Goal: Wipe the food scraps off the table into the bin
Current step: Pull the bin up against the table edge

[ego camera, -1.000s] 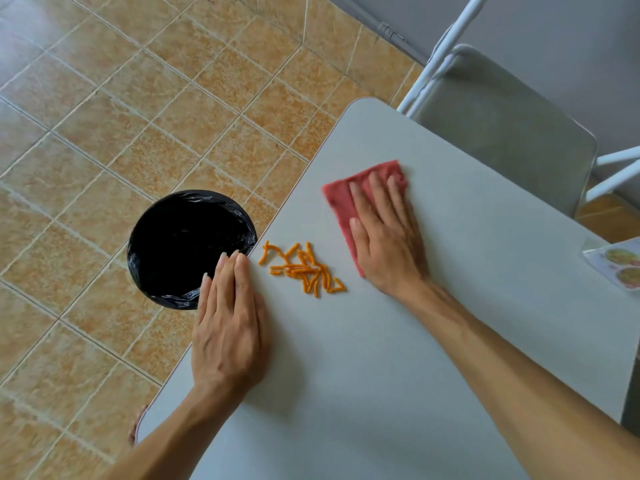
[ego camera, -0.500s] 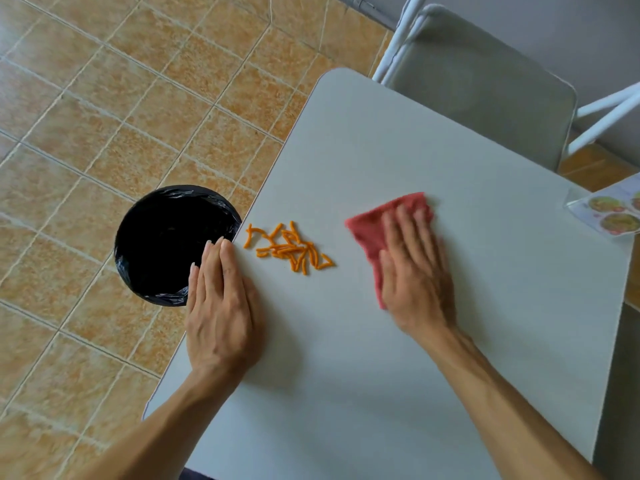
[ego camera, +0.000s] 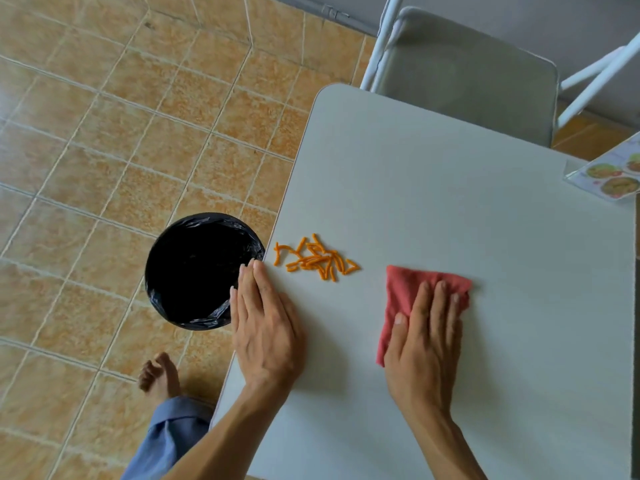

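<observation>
Orange-brown floor tiles (ego camera: 104,140) surround a pale grey rectangular worktop (ego camera: 450,188), with a grey folding chair (ego camera: 464,74) at its far edge. Thin orange food scraps (ego camera: 316,258) lie in a loose heap near the worktop's left edge. Just below that edge on the floor stands a round bin lined with a black plastic bag (ego camera: 197,271). The left hand (ego camera: 266,327) lies flat on the worktop edge beside the bin, fingers straight and together, holding nothing. The right hand (ego camera: 424,344) presses flat on a folded red cloth (ego camera: 401,299), fingers spread over it, right of the scraps and apart from them. A laminated picture card (ego camera: 613,174) sits at the right edge.
</observation>
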Tool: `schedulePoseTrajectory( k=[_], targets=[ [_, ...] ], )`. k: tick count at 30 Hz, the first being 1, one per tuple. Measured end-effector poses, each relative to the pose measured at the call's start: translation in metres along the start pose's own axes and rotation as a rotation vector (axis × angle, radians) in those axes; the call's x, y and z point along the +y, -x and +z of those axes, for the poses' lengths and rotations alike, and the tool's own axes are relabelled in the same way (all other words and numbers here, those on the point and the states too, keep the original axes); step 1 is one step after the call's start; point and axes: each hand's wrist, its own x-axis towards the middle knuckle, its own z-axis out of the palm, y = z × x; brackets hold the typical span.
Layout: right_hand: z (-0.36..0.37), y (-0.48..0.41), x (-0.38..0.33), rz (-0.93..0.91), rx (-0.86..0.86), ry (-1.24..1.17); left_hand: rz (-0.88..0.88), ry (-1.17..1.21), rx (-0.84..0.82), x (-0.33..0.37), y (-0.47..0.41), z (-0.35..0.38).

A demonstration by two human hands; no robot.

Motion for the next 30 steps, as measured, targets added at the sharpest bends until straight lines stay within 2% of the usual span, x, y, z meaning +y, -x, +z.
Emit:
schedulePoseTrajectory(
  k=[4, 7, 9, 11, 13, 17, 21, 26, 30],
  targets=[
    [-0.015, -0.003, -0.023, 0.165, -0.005, -0.147, 0.072, 0.126, -0.126, -0.011, -0.004, -0.014],
    [-0.033, 0.004, -0.067, 0.079, 0.148, -0.24, 0.136, 0.191, -0.271, -0.039, -0.009, -0.036],
    [-0.041, 0.017, -0.119, 0.008, 0.154, -0.344, 0.034, 0.259, -0.317, -0.069, -0.019, -0.055],
    [-0.043, 0.032, -0.18, -0.048, 0.081, -0.456, -0.053, 0.3, -0.315, -0.104, -0.035, -0.073],
    [-0.033, 0.044, -0.236, -0.105, -0.069, -0.521, -0.082, 0.274, -0.321, -0.14, -0.055, -0.087],
    [0.03, 0.048, -0.3, -0.172, -0.359, -0.442, -0.064, 0.134, -0.435, -0.22, -0.097, -0.089],
    [0.106, 0.031, -0.3, 0.034, -0.578, -0.249, -0.069, 0.039, -0.549, -0.281, -0.131, -0.078],
    [0.161, 0.015, -0.28, 0.424, -0.613, -0.183, -0.071, 0.028, -0.547, -0.313, -0.164, -0.048],
    [0.194, 0.006, -0.277, 0.445, -0.617, -0.191, -0.08, 0.088, -0.558, -0.324, -0.178, -0.005]
  ],
)
